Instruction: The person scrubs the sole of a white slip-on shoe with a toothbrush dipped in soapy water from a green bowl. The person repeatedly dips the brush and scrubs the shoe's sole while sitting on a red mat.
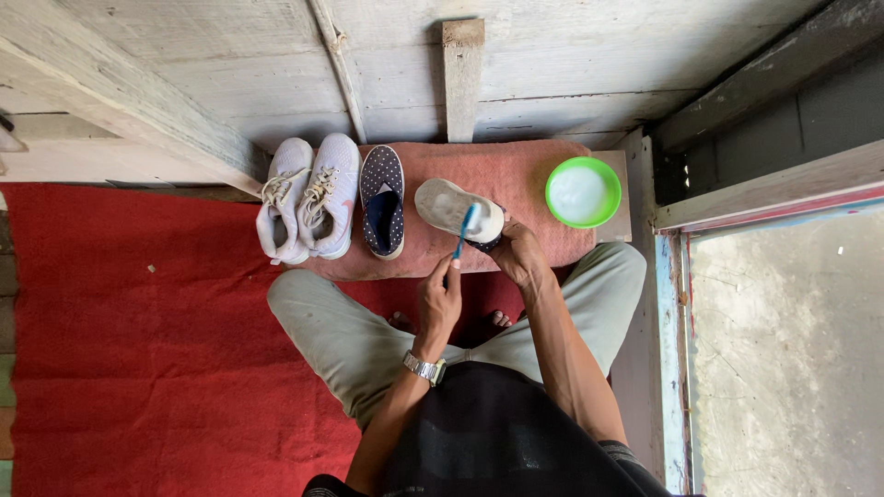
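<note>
My left hand [440,299], with a metal watch on the wrist, grips a blue toothbrush [463,232] whose head rests on the pale sole of a slip-on shoe [447,206]. My right hand [520,258] holds that shoe by its heel end, sole up, over a pink cloth [525,170]. Its mate, a dark polka-dot shoe [382,201], lies just to the left on the cloth. A green bowl [552,195] of white foamy liquid stands on the cloth to the right of the hands.
A pair of white lace-up sneakers [308,198] sits at the cloth's left end. Red carpet [138,322] covers the floor under my crossed legs. A wooden plank wall [552,64] is just beyond, and a door frame [672,304] with concrete floor lies to the right.
</note>
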